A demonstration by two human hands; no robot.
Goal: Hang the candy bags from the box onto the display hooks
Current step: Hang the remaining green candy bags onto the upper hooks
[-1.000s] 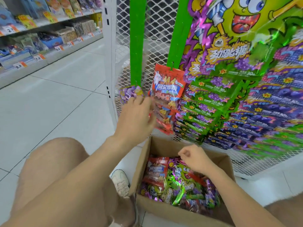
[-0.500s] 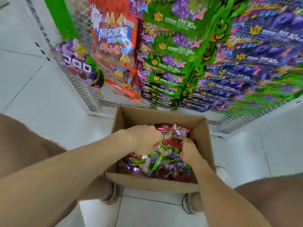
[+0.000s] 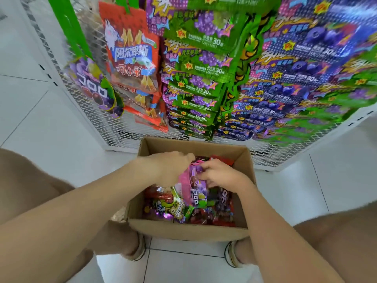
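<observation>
Candy bag (image 3: 193,187), glossy pink-purple plastic, pinched by my left hand (image 3: 169,168) and right hand (image 3: 221,175) in the brown cardboard box (image 3: 183,231) (mostly full); hanging bags (image 3: 130,58) above.

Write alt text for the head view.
The left hand and right hand grip a pink-and-purple candy bag inside an open cardboard box of candy on the floor. Behind it, other bags hang on a white mesh rack.
</observation>
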